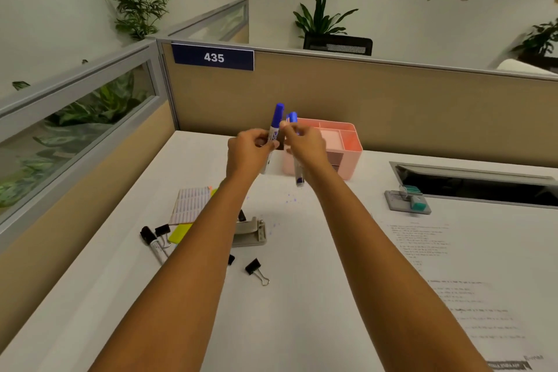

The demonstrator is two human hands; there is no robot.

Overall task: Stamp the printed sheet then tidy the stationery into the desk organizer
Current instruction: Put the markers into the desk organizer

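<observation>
Gripping two markers (277, 119) (299, 178): left hand (252, 145), right hand (306, 143).

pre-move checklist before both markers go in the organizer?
1. Grip of left hand on left marker: ok.
2. Grip of right hand on right marker: ok.
3. Caps on: left marker ok; right marker cannot tell, as it shows blue at both ends.
4. Room in organizer: ok. The visible compartments look empty, but its left part is hidden behind the hands.
5. Stamp on sheet: cannot tell, no mark readable.
6. Desk tidied: not ok. The black marker, clip and punch lie out.
</observation>
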